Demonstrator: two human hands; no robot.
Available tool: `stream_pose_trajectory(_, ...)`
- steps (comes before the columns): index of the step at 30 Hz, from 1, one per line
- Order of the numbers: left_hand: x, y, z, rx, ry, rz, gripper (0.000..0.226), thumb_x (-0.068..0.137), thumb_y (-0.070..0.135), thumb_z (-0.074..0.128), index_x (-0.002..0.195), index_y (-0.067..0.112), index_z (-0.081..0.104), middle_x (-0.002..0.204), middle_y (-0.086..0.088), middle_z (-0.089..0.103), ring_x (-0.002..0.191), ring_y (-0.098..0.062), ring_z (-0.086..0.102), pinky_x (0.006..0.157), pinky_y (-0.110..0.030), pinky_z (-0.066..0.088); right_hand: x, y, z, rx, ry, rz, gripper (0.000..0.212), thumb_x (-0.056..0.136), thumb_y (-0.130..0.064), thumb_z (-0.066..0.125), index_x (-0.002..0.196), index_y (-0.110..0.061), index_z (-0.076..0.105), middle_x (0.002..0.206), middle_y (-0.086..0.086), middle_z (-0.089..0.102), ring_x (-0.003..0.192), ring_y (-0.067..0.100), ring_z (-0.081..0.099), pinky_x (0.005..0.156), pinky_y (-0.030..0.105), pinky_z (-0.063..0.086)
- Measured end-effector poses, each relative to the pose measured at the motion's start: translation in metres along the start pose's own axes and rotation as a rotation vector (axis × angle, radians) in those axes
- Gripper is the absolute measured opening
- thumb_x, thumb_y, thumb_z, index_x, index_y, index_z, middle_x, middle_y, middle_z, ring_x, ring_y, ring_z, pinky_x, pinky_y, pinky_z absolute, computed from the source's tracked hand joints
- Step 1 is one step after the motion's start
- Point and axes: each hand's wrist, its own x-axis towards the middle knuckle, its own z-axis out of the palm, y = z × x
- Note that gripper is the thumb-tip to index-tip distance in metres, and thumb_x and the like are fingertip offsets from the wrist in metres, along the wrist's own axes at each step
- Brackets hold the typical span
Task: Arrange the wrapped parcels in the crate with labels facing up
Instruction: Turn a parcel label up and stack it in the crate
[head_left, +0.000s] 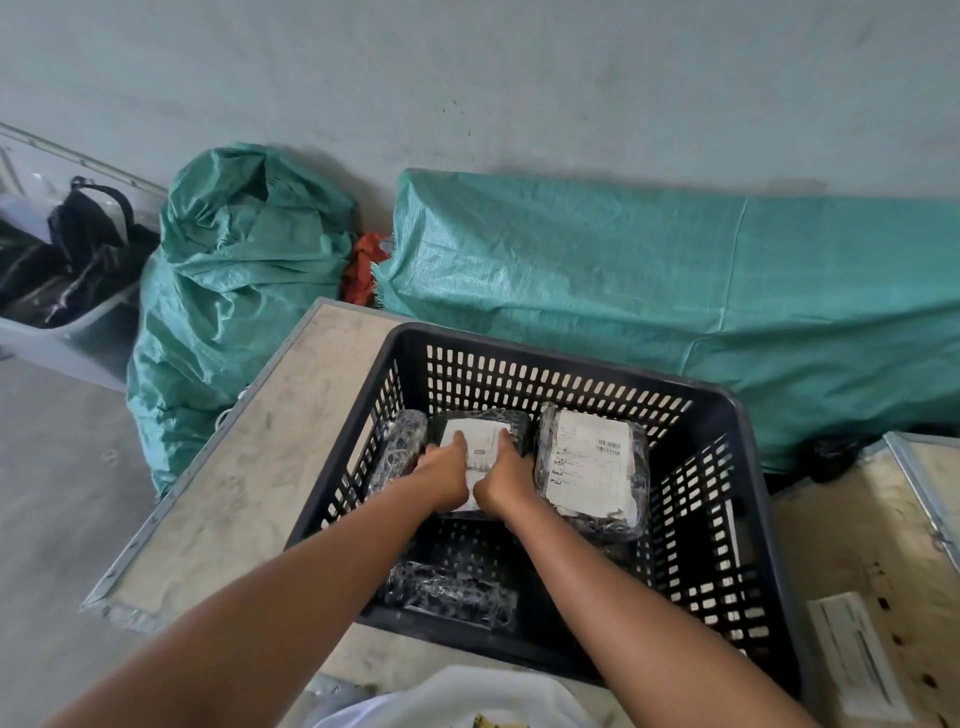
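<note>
From my feed I see two bare forearms rising from the bottom of the frame, no sleeves, no watch or rings on the left hand (445, 475) or right hand (506, 480). A white garment (457, 696) shows at the bottom centre.

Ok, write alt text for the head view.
Both hands, left and right, press a label-up wrapped parcel into a black slatted crate. Another labelled parcel lies right of it; green woven sacks sit behind.
</note>
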Motion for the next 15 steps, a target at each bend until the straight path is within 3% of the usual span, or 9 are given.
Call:
stream_pose_trajectory(1, 0.002, 0.000, 0.002, -0.003, 0.001, -0.012, 0.094, 0.094, 0.000, 0.054, 0.163, 0.017, -0.007, 0.159, -0.031, 0.026, 0.140, -0.042, 0.042, 0.110, -0.046, 0.044, 0.002, 0.001, 0.002, -0.011, 0.009, 0.018, 0.098, 0.094, -0.001, 0.062, 0.165, -0.029, 0.001, 0.158, 0.017, 0.030, 0.129, 0.033, 0.053, 0.091, 0.033, 0.051)
stream_pose_trajectory(3, 0.009, -0.003, 0.005, -0.017, 0.021, -0.018, 0.094, 0.093, 0.000, 0.056, 0.163, 0.014, -0.006, 0.154, -0.027, 0.038, 0.133, -0.038, 0.052, 0.104, -0.043, 0.050, 0.008, 0.009, 0.005, -0.018, -0.005, 0.007, 0.098, 0.092, 0.004, 0.060, 0.166, -0.026, 0.001, 0.150, 0.016, 0.044, 0.121, 0.032, 0.060, 0.091, 0.037, 0.056)
stream_pose_trajectory(5, 0.014, -0.009, 0.009, -0.007, 0.029, -0.026, 0.092, 0.093, 0.001, 0.056, 0.163, 0.010, -0.003, 0.148, -0.024, 0.046, 0.129, -0.036, 0.055, 0.100, -0.040, 0.052, 0.015, 0.016, 0.008, -0.065, -0.019, -0.005, 0.094, 0.094, 0.003, 0.058, 0.165, -0.021, 0.002, 0.137, 0.015, 0.057, 0.112, 0.030, 0.064, 0.084, 0.035, 0.056)
stream_pose_trajectory(9, 0.023, -0.017, 0.016, -0.012, 0.050, -0.033, 0.083, 0.095, 0.002, 0.056, 0.161, 0.000, 0.006, 0.146, -0.025, 0.050, 0.133, -0.035, 0.053, 0.106, -0.038, 0.047, 0.028, 0.019, 0.013, -0.019, 0.005, 0.007, 0.080, 0.099, -0.003, 0.053, 0.165, -0.014, 0.009, 0.143, 0.017, 0.054, 0.109, 0.024, 0.059, 0.089, 0.028, 0.050)
stream_pose_trajectory(12, 0.031, -0.018, 0.023, 0.025, 0.045, -0.027, 0.078, 0.097, 0.001, 0.052, 0.161, -0.002, 0.007, 0.144, -0.027, 0.052, 0.130, -0.035, 0.055, 0.107, -0.039, 0.047, 0.029, 0.028, 0.020, -0.047, 0.046, -0.018, 0.075, 0.098, -0.002, 0.054, 0.163, -0.012, 0.018, 0.156, 0.026, 0.037, 0.138, 0.039, 0.044, 0.112, 0.040, 0.037)
stream_pose_trajectory(15, 0.035, -0.016, 0.031, 0.069, -0.011, -0.073, 0.073, 0.102, 0.004, 0.047, 0.162, 0.003, 0.006, 0.157, -0.029, 0.035, 0.136, -0.038, 0.049, 0.112, -0.043, 0.043, 0.027, 0.040, 0.031, -0.060, 0.069, -0.019, 0.069, 0.098, -0.002, 0.054, 0.160, -0.008, 0.025, 0.162, 0.026, 0.025, 0.148, 0.042, 0.029, 0.119, 0.043, 0.027)
